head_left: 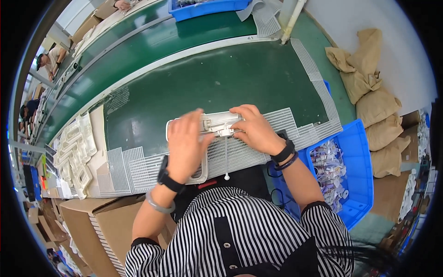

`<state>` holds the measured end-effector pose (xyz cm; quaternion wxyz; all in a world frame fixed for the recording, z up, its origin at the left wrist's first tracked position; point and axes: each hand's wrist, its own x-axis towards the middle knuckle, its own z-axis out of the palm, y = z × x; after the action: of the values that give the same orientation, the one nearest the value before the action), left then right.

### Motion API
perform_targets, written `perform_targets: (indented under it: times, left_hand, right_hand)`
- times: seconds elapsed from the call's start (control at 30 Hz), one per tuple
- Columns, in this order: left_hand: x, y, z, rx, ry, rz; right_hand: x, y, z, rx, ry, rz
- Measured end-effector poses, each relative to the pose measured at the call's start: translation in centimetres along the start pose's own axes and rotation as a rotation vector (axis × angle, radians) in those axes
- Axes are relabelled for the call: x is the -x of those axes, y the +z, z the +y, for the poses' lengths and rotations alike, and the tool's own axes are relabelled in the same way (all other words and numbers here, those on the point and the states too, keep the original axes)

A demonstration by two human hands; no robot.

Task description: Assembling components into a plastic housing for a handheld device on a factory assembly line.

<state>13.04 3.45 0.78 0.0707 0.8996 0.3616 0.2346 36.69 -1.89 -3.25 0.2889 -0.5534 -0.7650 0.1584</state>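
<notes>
Gripped from both sides, a white plastic housing [210, 127] is held at frame centre over a white mesh mat [138, 166] on the green bench. It is covered at its left end by the left hand [184, 145], fingers spread flat, and pinched at its right end by the curled right hand [254, 129]. Packaged parts are seen in a blue bin [355, 152] at lower right; tan sacks [369, 87] are stacked at upper right.

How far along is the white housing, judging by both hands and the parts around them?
Done: cannot tell. In hand: left hand lies flat on the white housing, right hand grips its right end; a thin white cord hangs from it. Left: a pile of white frames and the bagged parts in the blue bin.
</notes>
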Motion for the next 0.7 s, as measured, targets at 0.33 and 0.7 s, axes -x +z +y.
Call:
perform_targets:
  times: [0.33,0.7]
  left_hand:
    - [4.0,-0.3,-6.1,-0.25,-0.019,-0.054]
    - [2.3,-0.6,-7.4,-0.125,0.033,-0.017]
  right_hand:
    - [-0.5,-0.7,-0.5,-0.033,0.031,-0.058]
    - [-0.6,-0.3,-1.1,-0.021,0.069,-0.047]
